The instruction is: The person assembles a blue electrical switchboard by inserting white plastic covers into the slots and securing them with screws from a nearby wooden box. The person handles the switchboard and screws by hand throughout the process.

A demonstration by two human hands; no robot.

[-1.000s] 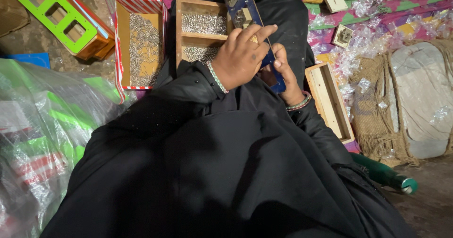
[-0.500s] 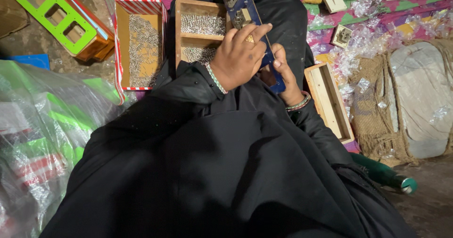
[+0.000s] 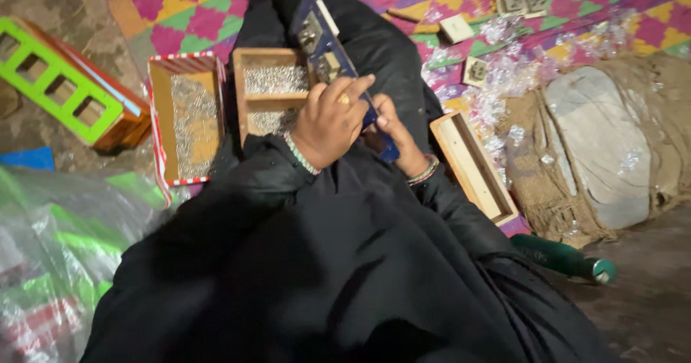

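Board (image 3: 325, 43), long and blue with pale sockets, lies slanted over my lap, above the tray (image 3: 270, 89) of small silver parts. My left hand (image 3: 330, 122) curls over its near end, grasping it; my right hand (image 3: 394, 136) supports the edge from below, clenched on it I think. I judge a steady board and slow fingers best. A patterned mat (image 3: 568, 7) covers the dirt floor (image 3: 648, 291).
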